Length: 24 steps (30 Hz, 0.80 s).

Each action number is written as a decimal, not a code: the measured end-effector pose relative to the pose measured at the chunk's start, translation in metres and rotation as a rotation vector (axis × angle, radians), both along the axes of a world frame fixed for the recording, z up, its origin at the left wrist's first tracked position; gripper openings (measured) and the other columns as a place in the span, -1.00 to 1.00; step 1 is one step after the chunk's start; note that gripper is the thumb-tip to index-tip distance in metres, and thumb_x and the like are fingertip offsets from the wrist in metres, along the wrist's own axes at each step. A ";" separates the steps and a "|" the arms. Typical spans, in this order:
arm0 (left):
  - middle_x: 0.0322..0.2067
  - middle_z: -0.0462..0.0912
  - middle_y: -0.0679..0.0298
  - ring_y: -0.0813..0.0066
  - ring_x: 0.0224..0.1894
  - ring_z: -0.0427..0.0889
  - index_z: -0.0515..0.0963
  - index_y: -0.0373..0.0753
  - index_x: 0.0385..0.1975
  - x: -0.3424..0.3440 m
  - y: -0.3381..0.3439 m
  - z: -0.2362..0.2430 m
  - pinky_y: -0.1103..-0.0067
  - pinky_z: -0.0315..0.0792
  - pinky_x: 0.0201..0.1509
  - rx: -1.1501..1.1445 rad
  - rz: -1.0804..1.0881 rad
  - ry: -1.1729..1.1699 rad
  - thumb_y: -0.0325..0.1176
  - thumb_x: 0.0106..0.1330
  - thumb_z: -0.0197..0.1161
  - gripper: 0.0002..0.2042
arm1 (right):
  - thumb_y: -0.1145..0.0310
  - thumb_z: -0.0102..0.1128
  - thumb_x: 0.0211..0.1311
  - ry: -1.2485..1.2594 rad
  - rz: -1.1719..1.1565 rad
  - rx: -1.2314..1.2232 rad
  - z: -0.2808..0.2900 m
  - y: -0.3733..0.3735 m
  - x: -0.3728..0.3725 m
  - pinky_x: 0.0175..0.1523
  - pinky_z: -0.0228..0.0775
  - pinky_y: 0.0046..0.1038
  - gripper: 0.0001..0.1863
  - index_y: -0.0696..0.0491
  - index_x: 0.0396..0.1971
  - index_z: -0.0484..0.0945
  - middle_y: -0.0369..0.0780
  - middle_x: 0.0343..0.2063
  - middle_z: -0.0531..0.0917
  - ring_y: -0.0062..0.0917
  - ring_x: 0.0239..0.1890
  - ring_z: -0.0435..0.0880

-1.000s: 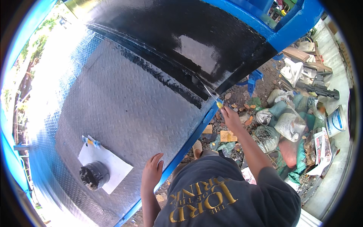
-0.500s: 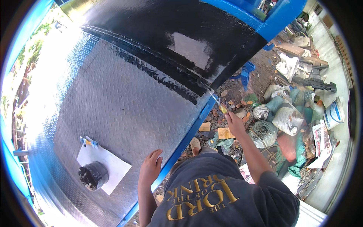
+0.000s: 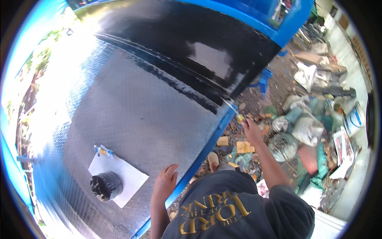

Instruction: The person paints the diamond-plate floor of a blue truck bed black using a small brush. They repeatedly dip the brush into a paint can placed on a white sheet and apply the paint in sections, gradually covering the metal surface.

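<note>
My right hand point(image 3: 252, 132) is closed round the yellow handle of a paint roller point(image 3: 240, 117) with a thin pale metal shaft. The shaft reaches to the near right corner of the black-painted panel point(image 3: 234, 36); its dark head is hard to make out against the wet paint. My left hand point(image 3: 166, 184) holds nothing, fingers apart, at the edge of the grey tread-plate surface point(image 3: 139, 103). Left of it, a black paint pot point(image 3: 113, 186) stands on a white sheet point(image 3: 133, 180). A small blue and yellow tool point(image 3: 104, 151) lies at the sheet's far corner.
A blue frame point(image 3: 203, 157) edges the metal surface, and another blue rail point(image 3: 242, 22) borders the black panel. On the ground to the right lie several filled bags point(image 3: 304, 130), a white bucket point(image 3: 353, 119), newspaper point(image 3: 343, 153) and wood scraps point(image 3: 244, 147).
The whole view has shifted, so the surface, pot and both hands sit farther right in it. My right hand still grips the roller at the panel's corner; my left stays by the edge.
</note>
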State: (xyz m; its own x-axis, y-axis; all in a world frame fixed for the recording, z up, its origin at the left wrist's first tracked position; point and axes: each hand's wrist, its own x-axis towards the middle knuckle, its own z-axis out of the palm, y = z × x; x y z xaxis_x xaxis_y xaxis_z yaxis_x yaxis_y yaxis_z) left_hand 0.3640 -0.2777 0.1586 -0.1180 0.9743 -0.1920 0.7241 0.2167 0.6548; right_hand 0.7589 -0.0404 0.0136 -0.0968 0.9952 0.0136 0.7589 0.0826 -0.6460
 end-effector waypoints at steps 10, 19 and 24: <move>0.25 0.64 0.04 -0.06 0.30 0.58 0.56 -0.15 0.29 -0.023 -0.044 -0.002 0.20 0.48 0.38 -0.087 0.010 -0.043 -0.30 0.55 0.15 -0.64 | 0.09 0.08 0.61 0.006 0.095 0.045 -0.019 0.098 -0.105 -0.01 0.50 0.04 -0.61 0.14 0.02 0.61 0.13 -0.14 0.74 0.16 -0.03 0.69; 0.26 0.61 0.05 -0.02 0.29 0.59 0.54 -0.17 0.29 -0.046 -0.118 0.005 0.21 0.54 0.31 -0.145 0.212 -0.045 -0.30 0.54 0.14 -0.63 | 0.16 0.05 0.62 0.041 0.037 0.049 -0.027 -0.007 -0.033 0.04 0.47 -0.01 -0.59 0.21 0.10 0.60 0.10 -0.13 0.73 0.06 -0.04 0.70; 0.26 0.62 0.06 0.00 0.32 0.57 0.56 -0.17 0.27 -0.062 -0.185 -0.016 0.21 0.52 0.33 -0.038 0.382 -0.009 -0.30 0.52 0.19 -0.63 | 0.22 0.03 0.67 -0.063 0.073 0.033 0.042 -0.031 -0.055 -0.01 0.49 -0.14 -0.63 0.24 0.07 0.61 0.06 -0.15 0.74 -0.04 -0.06 0.72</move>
State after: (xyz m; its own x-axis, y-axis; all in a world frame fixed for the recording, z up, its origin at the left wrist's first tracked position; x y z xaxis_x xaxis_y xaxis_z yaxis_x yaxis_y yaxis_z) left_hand 0.3018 -0.4624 0.1423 -0.4691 0.8527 -0.2298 0.5812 0.4940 0.6467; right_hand 0.7040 -0.0717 0.0560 -0.1705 0.9846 0.0374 0.7892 0.1592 -0.5931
